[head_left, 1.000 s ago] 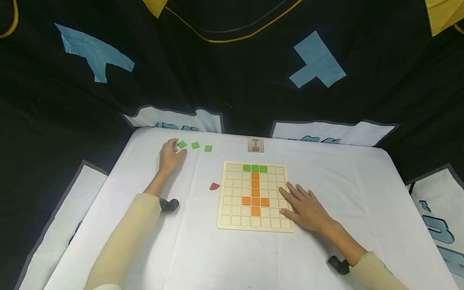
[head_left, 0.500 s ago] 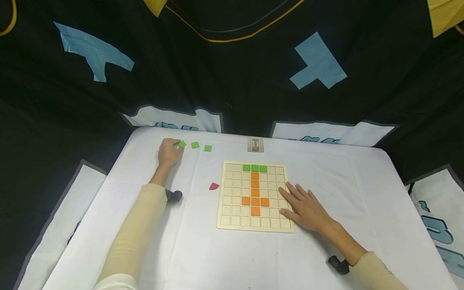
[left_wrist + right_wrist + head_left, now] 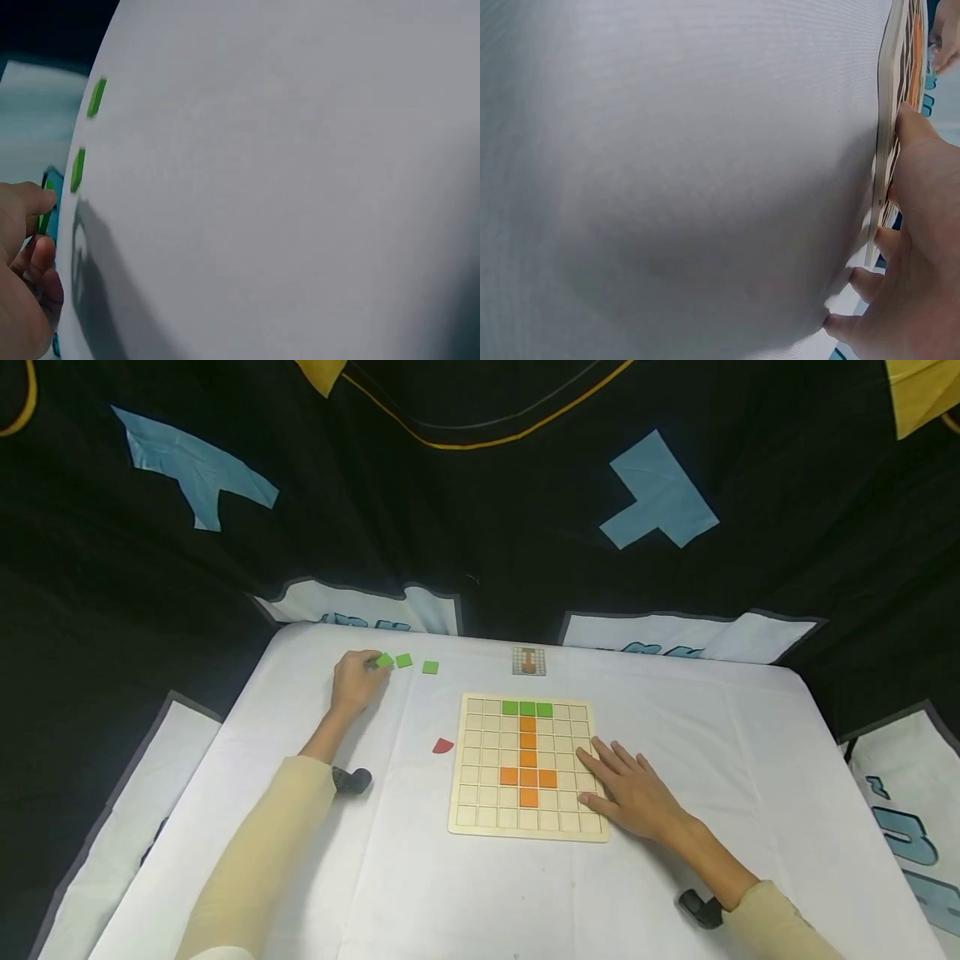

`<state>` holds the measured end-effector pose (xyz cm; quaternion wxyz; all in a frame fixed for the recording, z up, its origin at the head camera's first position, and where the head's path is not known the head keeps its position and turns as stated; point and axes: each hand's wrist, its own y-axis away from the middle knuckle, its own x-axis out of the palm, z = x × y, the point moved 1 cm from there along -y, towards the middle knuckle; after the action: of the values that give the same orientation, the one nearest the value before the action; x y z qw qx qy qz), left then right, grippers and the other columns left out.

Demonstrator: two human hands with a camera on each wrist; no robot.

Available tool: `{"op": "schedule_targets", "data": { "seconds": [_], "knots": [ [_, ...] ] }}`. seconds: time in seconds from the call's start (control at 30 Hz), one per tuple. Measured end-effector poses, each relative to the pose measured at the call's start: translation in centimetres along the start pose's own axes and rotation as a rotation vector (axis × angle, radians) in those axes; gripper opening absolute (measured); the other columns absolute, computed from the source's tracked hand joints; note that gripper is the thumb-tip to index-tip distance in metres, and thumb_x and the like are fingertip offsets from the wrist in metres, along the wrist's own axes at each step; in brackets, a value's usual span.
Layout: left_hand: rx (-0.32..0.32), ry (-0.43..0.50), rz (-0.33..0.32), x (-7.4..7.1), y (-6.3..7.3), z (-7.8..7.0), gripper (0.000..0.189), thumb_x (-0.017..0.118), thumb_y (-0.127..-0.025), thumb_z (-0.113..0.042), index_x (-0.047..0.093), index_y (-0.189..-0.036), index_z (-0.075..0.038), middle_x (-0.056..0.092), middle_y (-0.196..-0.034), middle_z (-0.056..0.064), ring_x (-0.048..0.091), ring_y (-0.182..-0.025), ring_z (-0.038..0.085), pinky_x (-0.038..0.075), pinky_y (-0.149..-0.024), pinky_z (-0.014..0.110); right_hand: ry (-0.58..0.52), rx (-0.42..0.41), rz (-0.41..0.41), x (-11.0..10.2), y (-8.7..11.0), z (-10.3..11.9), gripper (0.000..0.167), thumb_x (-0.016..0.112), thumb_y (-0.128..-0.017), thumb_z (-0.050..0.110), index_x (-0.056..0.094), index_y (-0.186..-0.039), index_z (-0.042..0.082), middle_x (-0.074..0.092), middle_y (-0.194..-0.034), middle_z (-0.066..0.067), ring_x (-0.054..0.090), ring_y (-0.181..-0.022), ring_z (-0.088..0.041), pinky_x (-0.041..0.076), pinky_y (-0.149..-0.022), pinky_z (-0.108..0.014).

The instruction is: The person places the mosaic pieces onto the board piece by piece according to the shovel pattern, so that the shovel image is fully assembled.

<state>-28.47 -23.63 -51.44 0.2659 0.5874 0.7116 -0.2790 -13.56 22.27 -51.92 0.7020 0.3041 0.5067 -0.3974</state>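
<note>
Green tile (image 3: pixel 385 659) pinched between thumb and fingers of my left grip (image 3: pixel 358 680), closed to tile's width, held above surface (image 3: pixel 465 893). Two more green tiles (image 3: pixel 404 660) lying just right of that grip. Red quarter-round piece (image 3: pixel 443 746) also right of it, nearer me. My right grip (image 3: pixel 633 789) spread wide, gripping nothing, thumb and forefinger on gridded board (image 3: pixel 487 816) to its left. Small pattern card (image 3: pixel 529 661) ahead and left of right grip.
</note>
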Motion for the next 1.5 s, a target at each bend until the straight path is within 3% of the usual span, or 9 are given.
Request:
{"op": "schedule_targets", "data": {
  "seconds": [0.2, 0.33, 0.43, 0.77, 1.0, 1.23, 1.5],
  "knots": [
    [0.138, 0.021, 0.042, 0.9, 2.0, -2.6, 0.038, 0.068, -0.093, -0.010, 0.063, -0.129, 0.003, 0.059, -0.118, 0.020, 0.059, -0.094, 0.028, 0.051, -0.078, 0.038, -0.006, 0.000, -0.002, 0.0, 0.0, -0.1, 0.070, 0.057, -0.098, 0.051, 0.039, -0.155, 0.016, 0.030, -0.159, -0.015, 0.026, -0.144, -0.043, 0.022, -0.108, -0.069],
    [0.262, 0.028, 0.070, 1.7, 3.8, -4.6, 0.037, 0.073, -0.089, -0.006, 0.067, -0.124, 0.004, 0.062, -0.112, 0.019, 0.059, -0.089, 0.026, 0.050, -0.076, 0.037, -0.012, -0.002, -0.003, 0.1, 0.0, -0.2, 0.070, 0.057, -0.098, 0.051, 0.039, -0.155, 0.015, 0.030, -0.159, -0.015, 0.026, -0.144, -0.044, 0.022, -0.108, -0.069],
    [0.315, 0.033, 0.105, 2.5, 5.1, -5.7, 0.036, 0.076, -0.087, -0.006, 0.069, -0.122, 0.002, 0.063, -0.113, 0.017, 0.060, -0.090, 0.025, 0.051, -0.079, 0.037, -0.010, -0.002, -0.003, 0.1, 0.0, -0.2, 0.070, 0.058, -0.098, 0.051, 0.039, -0.155, 0.015, 0.030, -0.159, -0.015, 0.027, -0.143, -0.043, 0.022, -0.108, -0.069],
    [0.406, 0.075, 0.273, 4.7, 9.7, -8.4, 0.036, 0.078, -0.086, -0.011, 0.070, -0.121, -0.001, 0.061, -0.103, 0.006, 0.061, -0.092, 0.018, 0.053, -0.081, 0.032, -0.007, -0.002, -0.003, 0.1, 0.0, -0.2, 0.070, 0.058, -0.097, 0.050, 0.039, -0.154, 0.015, 0.030, -0.159, -0.016, 0.027, -0.143, -0.044, 0.023, -0.107, -0.069],
    [0.461, 0.087, 0.402, 5.9, 12.6, -9.7, 0.037, 0.078, -0.086, -0.011, 0.070, -0.121, 0.000, 0.058, -0.099, 0.000, 0.058, -0.086, 0.012, 0.052, -0.075, 0.025, 0.002, 0.000, -0.003, 0.1, -0.1, -0.1, 0.070, 0.057, -0.098, 0.051, 0.040, -0.154, 0.014, 0.031, -0.159, -0.016, 0.027, -0.143, -0.044, 0.023, -0.107, -0.070],
    [0.473, 0.080, 0.462, 6.9, 14.9, -10.0, 0.033, 0.077, -0.085, -0.008, 0.073, -0.117, 0.000, 0.061, -0.099, -0.001, 0.056, -0.085, 0.010, 0.050, -0.074, 0.025, 0.005, 0.003, -0.003, 0.1, -0.1, -0.1, 0.070, 0.058, -0.097, 0.051, 0.040, -0.154, 0.014, 0.031, -0.159, -0.016, 0.027, -0.143, -0.044, 0.023, -0.108, -0.069],
    [0.528, 0.032, 0.509, 7.6, 16.7, -10.0, 0.031, 0.077, -0.086, -0.011, 0.073, -0.115, 0.000, 0.060, -0.097, -0.001, 0.054, -0.081, 0.009, 0.048, -0.070, 0.022, 0.005, 0.000, -0.010, 0.2, 0.0, -0.1, 0.070, 0.059, -0.097, 0.050, 0.040, -0.154, 0.014, 0.031, -0.159, -0.016, 0.027, -0.143, -0.044, 0.024, -0.107, -0.069]
  ]
}}
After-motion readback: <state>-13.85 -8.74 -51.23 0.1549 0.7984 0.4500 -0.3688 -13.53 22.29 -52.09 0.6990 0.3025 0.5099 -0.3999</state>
